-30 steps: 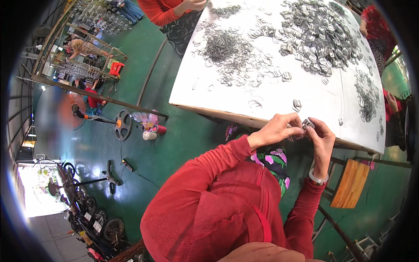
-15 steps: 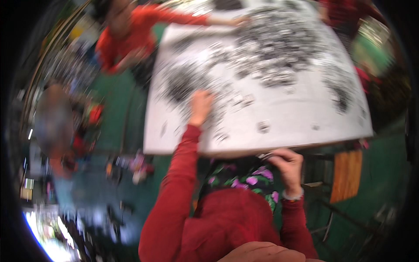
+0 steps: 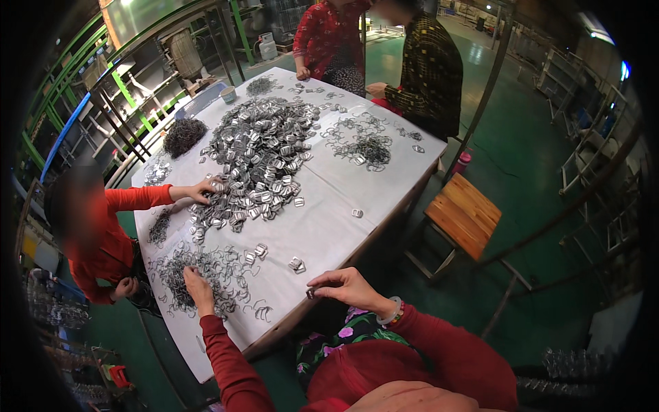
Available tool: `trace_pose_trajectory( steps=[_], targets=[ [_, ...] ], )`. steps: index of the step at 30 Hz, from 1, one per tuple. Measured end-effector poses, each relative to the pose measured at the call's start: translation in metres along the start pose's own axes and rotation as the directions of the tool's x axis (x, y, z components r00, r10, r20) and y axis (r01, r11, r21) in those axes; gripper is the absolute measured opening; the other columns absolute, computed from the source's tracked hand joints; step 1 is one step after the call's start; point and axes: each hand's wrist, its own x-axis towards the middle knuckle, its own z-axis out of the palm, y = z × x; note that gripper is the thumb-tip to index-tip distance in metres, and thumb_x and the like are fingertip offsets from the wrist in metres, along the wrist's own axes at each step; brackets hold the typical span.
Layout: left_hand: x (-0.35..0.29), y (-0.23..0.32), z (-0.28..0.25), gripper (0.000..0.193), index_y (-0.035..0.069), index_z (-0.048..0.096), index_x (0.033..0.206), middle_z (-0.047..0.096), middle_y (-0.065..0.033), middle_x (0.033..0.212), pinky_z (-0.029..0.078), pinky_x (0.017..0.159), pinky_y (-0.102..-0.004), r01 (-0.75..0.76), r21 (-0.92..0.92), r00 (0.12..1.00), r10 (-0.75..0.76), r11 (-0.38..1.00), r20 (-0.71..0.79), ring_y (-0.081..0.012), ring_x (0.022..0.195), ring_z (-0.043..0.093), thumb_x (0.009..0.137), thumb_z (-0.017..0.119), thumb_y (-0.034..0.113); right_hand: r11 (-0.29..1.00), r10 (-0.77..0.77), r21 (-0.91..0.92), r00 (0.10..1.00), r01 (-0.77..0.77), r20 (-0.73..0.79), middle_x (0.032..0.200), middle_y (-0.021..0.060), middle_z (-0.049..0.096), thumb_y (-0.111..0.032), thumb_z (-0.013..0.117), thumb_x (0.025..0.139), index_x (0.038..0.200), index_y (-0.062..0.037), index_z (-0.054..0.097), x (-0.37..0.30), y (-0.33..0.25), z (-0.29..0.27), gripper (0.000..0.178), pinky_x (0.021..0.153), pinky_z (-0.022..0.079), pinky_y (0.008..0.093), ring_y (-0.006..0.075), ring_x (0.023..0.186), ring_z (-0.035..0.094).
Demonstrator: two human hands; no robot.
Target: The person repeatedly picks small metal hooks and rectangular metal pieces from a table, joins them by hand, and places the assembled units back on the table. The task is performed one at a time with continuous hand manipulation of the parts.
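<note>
My left hand (image 3: 199, 292) reaches into a heap of small bent wire pieces (image 3: 180, 278) near the table's near left corner. Its fingers are drawn together; whatever is between them is too small to make out. At the near edge of the table, my right hand (image 3: 353, 288) pinches a small dark metal buckle (image 3: 310, 293) between thumb and fingertips. A few loose silver buckles (image 3: 296, 265) lie on the tabletop just beyond it. Farther in stands a large pile of silver metal buckles (image 3: 261, 154).
A co-worker's hand (image 3: 206, 190) touches the big pile from the left. Two more people stand at the far side. Another wire heap (image 3: 371, 151) lies at the right of the white table (image 3: 329, 206). A wooden stool (image 3: 463, 216) stands off the right edge.
The view has turned and sharpened from a blur. My right hand, earlier below the table edge by my lap, is now at the edge. My left hand stays over the wire heap.
</note>
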Motion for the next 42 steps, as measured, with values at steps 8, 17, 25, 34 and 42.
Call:
trace_pose_trajectory(
  steps=[8, 17, 25, 34, 42],
  targets=[
    [-0.086, 0.14, -0.047, 0.014, -0.005, 0.06, 0.097, 0.058, -0.0069, 0.078, 0.056, 0.064, -0.0304, 0.529, -0.792, 0.834, -0.013, 0.306, 0.552, -0.0127, 0.068, 0.058, 0.092, 0.056, 0.008, 0.999, -0.007, -0.043, 0.998, 0.005, -0.061, 0.09, 0.0037, 0.068, -0.006, 0.064, 0.085, 0.106, -0.0013, 0.066, -0.016, 0.012, 0.006, 0.022, 0.071, 0.05, 0.0216, 0.0073, 0.08, 0.062],
    [-0.141, 0.237, -0.072, 0.011, 0.0, 0.057, 0.097, 0.058, -0.0141, 0.096, 0.046, 0.08, -0.0328, -0.02, -0.662, 0.926, 0.263, 0.749, 0.269, -0.0268, 0.09, 0.058, 0.086, 0.056, 0.003, 0.995, -0.05, -0.093, 0.96, 0.025, -0.277, 0.088, 0.0047, 0.068, 0.001, 0.065, 0.082, 0.094, 0.0014, 0.069, -0.018, -0.01, 0.03, 0.013, 0.073, 0.05, 0.0228, 0.0091, 0.081, 0.062],
    [-0.159, 0.233, -0.066, 0.007, 0.0, 0.052, 0.094, 0.056, -0.0113, 0.099, 0.048, 0.074, -0.0289, 0.109, -0.819, 0.955, 0.17, 0.563, 0.244, -0.0186, 0.083, 0.056, 0.089, 0.056, 0.003, 0.983, -0.158, -0.147, 0.928, 0.114, -0.339, 0.094, 0.0069, 0.067, 0.006, 0.063, 0.082, 0.101, 0.0043, 0.064, -0.029, 0.026, 0.034, 0.019, 0.074, 0.051, 0.0203, 0.0096, 0.083, 0.063],
    [-0.155, 0.236, -0.043, 0.008, 0.0, 0.049, 0.098, 0.055, -0.011, 0.1, 0.047, 0.081, -0.0292, 0.212, -0.822, 0.951, 0.083, 0.529, 0.299, -0.0186, 0.089, 0.055, 0.093, 0.051, 0.005, 0.955, -0.222, -0.249, 0.942, 0.159, -0.252, 0.089, 0.0039, 0.064, 0.009, 0.065, 0.079, 0.098, 0.002, 0.067, -0.011, 0.026, 0.025, 0.02, 0.067, 0.048, 0.019, 0.0077, 0.079, 0.059],
    [-0.158, 0.223, -0.04, 0.012, 0.0, 0.052, 0.102, 0.061, -0.0093, 0.091, 0.048, 0.076, -0.0259, 0.311, -0.806, 0.911, 0.086, 0.504, 0.404, -0.0137, 0.083, 0.059, 0.097, 0.046, 0.01, 0.938, -0.146, -0.333, 0.98, 0.094, -0.136, 0.087, 0.0051, 0.062, 0.007, 0.062, 0.08, 0.104, -0.0017, 0.068, 0.015, 0.017, 0.005, 0.026, 0.062, 0.045, 0.0195, 0.0084, 0.075, 0.057]
  ],
)
